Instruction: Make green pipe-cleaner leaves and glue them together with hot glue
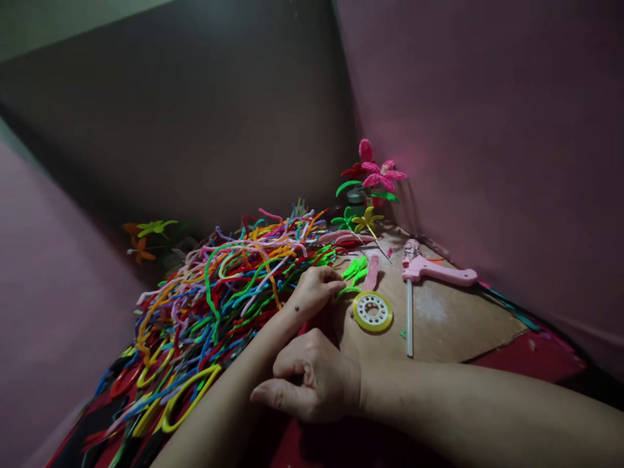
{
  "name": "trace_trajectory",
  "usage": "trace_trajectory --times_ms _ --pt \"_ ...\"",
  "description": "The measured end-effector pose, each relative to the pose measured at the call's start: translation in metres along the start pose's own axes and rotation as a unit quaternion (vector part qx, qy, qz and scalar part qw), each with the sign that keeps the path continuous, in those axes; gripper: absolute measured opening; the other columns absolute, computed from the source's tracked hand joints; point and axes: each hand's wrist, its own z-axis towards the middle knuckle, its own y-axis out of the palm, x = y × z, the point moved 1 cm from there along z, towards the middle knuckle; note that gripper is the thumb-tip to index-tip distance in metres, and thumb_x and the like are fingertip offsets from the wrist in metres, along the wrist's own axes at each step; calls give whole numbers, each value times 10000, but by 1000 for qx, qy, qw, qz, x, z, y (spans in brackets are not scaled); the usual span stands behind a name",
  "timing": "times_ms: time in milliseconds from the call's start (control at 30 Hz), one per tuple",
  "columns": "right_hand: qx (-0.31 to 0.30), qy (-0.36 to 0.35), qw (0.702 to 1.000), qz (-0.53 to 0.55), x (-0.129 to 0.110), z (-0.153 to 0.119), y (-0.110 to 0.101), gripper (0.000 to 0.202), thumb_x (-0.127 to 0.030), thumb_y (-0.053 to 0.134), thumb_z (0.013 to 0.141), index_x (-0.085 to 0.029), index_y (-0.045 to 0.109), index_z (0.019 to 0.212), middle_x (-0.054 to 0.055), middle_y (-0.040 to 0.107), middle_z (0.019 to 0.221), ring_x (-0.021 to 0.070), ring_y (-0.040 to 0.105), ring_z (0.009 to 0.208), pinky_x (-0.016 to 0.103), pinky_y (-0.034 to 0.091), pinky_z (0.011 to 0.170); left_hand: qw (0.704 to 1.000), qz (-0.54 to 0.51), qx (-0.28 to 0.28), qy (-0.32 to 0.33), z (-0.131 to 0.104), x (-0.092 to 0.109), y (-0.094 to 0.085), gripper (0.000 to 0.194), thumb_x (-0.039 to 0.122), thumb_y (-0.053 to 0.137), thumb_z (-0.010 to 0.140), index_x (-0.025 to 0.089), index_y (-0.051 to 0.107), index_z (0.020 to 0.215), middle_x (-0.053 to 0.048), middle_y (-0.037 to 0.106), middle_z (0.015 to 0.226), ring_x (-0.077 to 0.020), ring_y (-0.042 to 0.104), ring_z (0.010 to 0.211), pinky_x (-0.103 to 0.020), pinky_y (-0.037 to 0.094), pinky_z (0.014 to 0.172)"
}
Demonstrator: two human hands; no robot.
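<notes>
My left hand reaches forward at the edge of the pile, fingers pinched together at a bright green pipe cleaner. Just beyond its fingertips lies a bunch of green looped pipe cleaner leaves. My right hand is curled in front of my body, close over the left forearm. Its thumb points left, and the inside of the fingers is hidden, so I cannot see whether it holds anything. A roll of yellow-edged tape lies flat to the right of my left hand, beside a pink strip.
A large tangle of coloured pipe cleaners covers the left side. On the wooden board rests a pink glue gun with a glue stick. Pipe cleaner flowers stand at the back. Yellow-handled scissors lie front left.
</notes>
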Motion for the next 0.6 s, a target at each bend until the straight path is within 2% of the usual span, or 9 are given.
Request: trace_trajectory --times_ms 133,233,433,533,600 --pt "1 -19 999 -39 5 2 1 475 -454 463 791 -160 394 424 -38 353 413 59 313 410 230 231 428 999 -12 26 -15 6 8 -2 101 235 565 679 145 579 635 56 468 363 -50 354 289 -166 229 325" --pt "1 -23 998 -52 6 2 1 479 -457 461 792 -157 430 420 -30 388 409 62 335 409 228 232 427 998 -20 50 -15 1 16 -6 159 272 559 701 142 564 612 52 458 355 -40 333 280 -162 210 323" --pt "-17 -27 999 -16 2 0 0 453 -431 487 791 -158 430 434 -32 401 431 64 349 428 231 239 460 989 -103 101 30 -33 19 -30 284 390 584 713 144 525 584 43 465 417 -32 338 306 -162 204 320" --pt "5 36 999 12 3 2 -5 448 -387 429 839 -161 390 454 -35 374 463 63 330 444 226 253 486 983 -125 135 26 -57 12 -48 296 395 568 738 144 517 589 48 441 409 -27 317 303 -161 195 316" --pt "55 104 993 29 7 5 -10 452 -389 401 851 -169 348 460 -38 327 464 66 314 449 225 251 484 976 -133 171 34 -71 5 -59 291 386 567 745 142 519 594 50 434 409 -28 322 311 -160 216 323"
